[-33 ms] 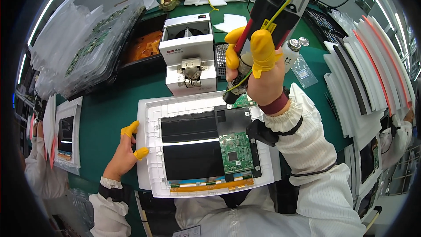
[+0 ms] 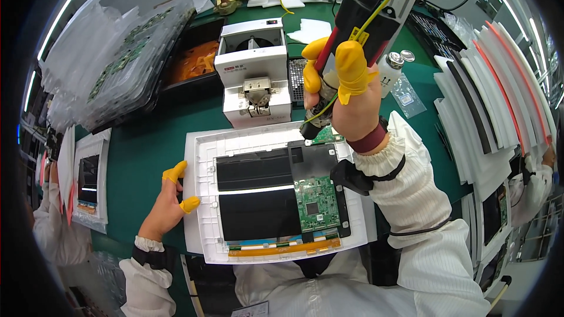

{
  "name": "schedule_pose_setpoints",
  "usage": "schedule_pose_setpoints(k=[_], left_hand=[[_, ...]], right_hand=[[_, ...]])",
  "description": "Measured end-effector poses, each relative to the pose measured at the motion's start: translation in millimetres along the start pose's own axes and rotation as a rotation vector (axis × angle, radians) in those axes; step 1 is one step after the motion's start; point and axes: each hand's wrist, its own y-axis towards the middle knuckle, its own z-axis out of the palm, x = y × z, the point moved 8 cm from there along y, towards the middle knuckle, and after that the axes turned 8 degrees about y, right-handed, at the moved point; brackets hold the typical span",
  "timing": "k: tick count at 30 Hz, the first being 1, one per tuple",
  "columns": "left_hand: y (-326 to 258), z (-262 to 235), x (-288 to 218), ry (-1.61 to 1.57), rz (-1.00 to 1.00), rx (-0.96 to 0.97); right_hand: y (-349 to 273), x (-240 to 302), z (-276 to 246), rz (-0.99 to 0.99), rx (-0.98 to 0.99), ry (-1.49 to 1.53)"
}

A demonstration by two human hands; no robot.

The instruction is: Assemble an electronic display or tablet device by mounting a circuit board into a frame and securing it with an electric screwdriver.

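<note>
A white display back panel [image 2: 200,199] lies flat on the green bench in front of me, with black sheets and a green circuit board [image 2: 315,195] mounted on it. My left hand [image 2: 167,205], with yellow finger cots, rests against the panel's left edge, its fingers apart. My right hand [image 2: 346,94] grips a black and red electric screwdriver [image 2: 364,17] that hangs from above on a cable. The driver's tip points down at the panel's upper edge near a small green board [image 2: 327,135].
A white screw feeder box [image 2: 252,73] stands just behind the panel. At the back left lie bagged circuit boards [image 2: 111,64] and a dark tray [image 2: 194,58]. Upright panels [image 2: 499,94] line the right side. Another person works at the left [image 2: 50,223].
</note>
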Motion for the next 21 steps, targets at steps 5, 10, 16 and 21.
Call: schedule_pose_setpoints(k=[5,10,16,21], left_hand=[[0.6,1.0,4.5,0.002,0.003,0.003],[0.5,-0.1,1.0,-0.014,0.033,-0.007],[0.2,1.0,2.5,-0.018,0.010,0.005],[-0.5,0.3,1.7,-0.002,0.008,-0.004]], right_hand=[[-1.5,-6.4,0.9,-0.007,0.016,0.069],[-0.1,-17.5,7.9,0.021,-0.013,0.083],[0.3,-26.7,8.3,0.039,-0.001,0.080],[-0.9,-26.1,8.3,0.039,-0.019,0.068]])
